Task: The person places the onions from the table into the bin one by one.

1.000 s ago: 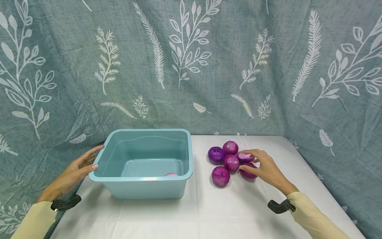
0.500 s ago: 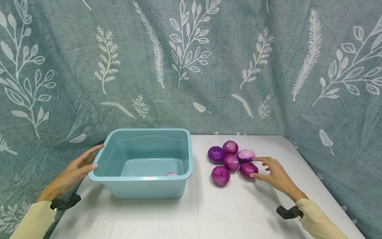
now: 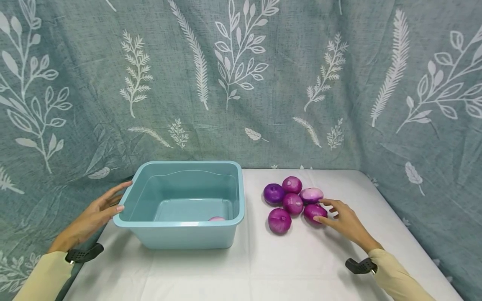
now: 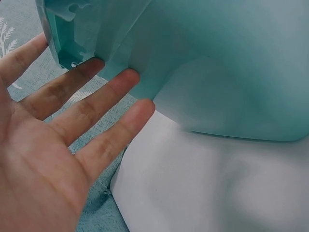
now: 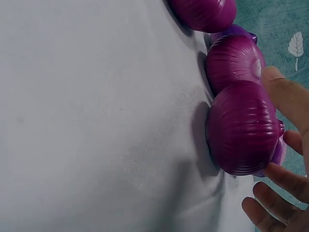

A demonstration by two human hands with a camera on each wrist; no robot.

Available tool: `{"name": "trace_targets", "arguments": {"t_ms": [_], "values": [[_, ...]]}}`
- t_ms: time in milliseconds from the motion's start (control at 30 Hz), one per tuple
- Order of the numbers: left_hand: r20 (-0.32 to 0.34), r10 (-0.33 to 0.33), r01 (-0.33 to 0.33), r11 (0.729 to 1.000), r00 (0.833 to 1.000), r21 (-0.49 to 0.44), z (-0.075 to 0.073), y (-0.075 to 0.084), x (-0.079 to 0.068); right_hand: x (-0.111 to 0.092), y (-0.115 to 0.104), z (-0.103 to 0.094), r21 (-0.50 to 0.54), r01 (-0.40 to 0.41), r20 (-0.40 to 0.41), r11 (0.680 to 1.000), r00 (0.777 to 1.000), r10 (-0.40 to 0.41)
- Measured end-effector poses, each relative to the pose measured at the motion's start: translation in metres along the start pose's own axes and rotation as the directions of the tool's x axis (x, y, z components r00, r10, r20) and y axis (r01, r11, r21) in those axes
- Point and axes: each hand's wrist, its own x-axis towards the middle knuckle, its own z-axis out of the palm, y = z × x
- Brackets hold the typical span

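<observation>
A light blue plastic tub (image 3: 180,237) stands left of centre on the table. My left hand (image 3: 98,212) is at its left rim, the thumb over the edge; in the left wrist view the fairly straight fingers (image 4: 94,113) rest against the outer wall. To the right lies a cluster of several purple-red onions. My right hand (image 3: 344,220) is at the nearest right onion (image 3: 313,214), thumb and fingers spread around it; in the right wrist view the fingers (image 5: 289,181) stand loosely beside the onion (image 5: 244,129), not closed on it.
Behind that onion lies a pale pink and purple onion (image 3: 311,195). A dark violet onion (image 3: 273,193) and a front onion (image 3: 279,221) lie farther left. A pinkish thing (image 3: 216,218) shows partly inside the tub. A patterned curtain (image 3: 211,125) hangs behind the white-covered table (image 3: 286,267).
My right hand has left the pale pink onion, drawing back to the right and down to the onion in front of it. The left hand has stayed at the tub.
</observation>
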Motion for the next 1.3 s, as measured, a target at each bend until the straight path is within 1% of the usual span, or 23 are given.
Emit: {"name": "trace_targets", "arguments": {"t_ms": [200, 300, 433, 633, 700, 900, 1000, 1133, 1300], "values": [[0.007, -0.014, 0.015, 1.0, 1.0, -0.027, 0.001, 0.0, 0.001, -0.001, 0.002, 0.003, 0.005, -0.028, 0.011, 1.0, 1.0, 0.028], [0.003, -0.02, 0.02, 1.0, 1.0, -0.023, 0.002, 0.001, 0.0, -0.002, 0.003, 0.003, 0.015, -0.043, 0.022, 0.999, 0.999, 0.043], [-0.005, -0.014, 0.014, 1.0, 1.0, -0.009, 0.002, 0.002, -0.001, -0.003, 0.003, 0.004, 0.028, -0.074, 0.042, 0.997, 0.996, 0.073], [-0.01, -0.015, 0.014, 1.0, 1.0, -0.025, 0.002, 0.002, 0.0, -0.005, 0.003, 0.005, 0.045, -0.12, 0.068, 0.992, 0.991, 0.117], [-0.007, -0.018, 0.018, 0.999, 1.0, -0.029, 0.002, 0.002, 0.0, -0.005, 0.003, 0.005, 0.051, -0.118, 0.07, 0.992, 0.991, 0.114], [-0.005, -0.022, 0.022, 0.999, 1.0, -0.047, 0.003, 0.002, -0.002, -0.005, 0.004, 0.005, 0.041, -0.092, 0.04, 0.995, 0.995, 0.091], [-0.003, -0.022, 0.021, 0.999, 1.0, -0.048, 0.003, 0.002, -0.002, -0.006, 0.003, 0.004, 0.04, -0.101, 0.041, 0.994, 0.994, 0.1], [-0.002, -0.02, 0.02, 0.999, 1.0, -0.044, 0.003, 0.003, -0.003, -0.007, 0.001, 0.0, 0.043, -0.105, 0.05, 0.994, 0.993, 0.103], [-0.01, -0.013, 0.013, 0.999, 1.0, -0.036, 0.002, 0.002, -0.001, -0.005, -0.003, -0.007, 0.044, -0.09, 0.036, 0.995, 0.995, 0.088]]}}
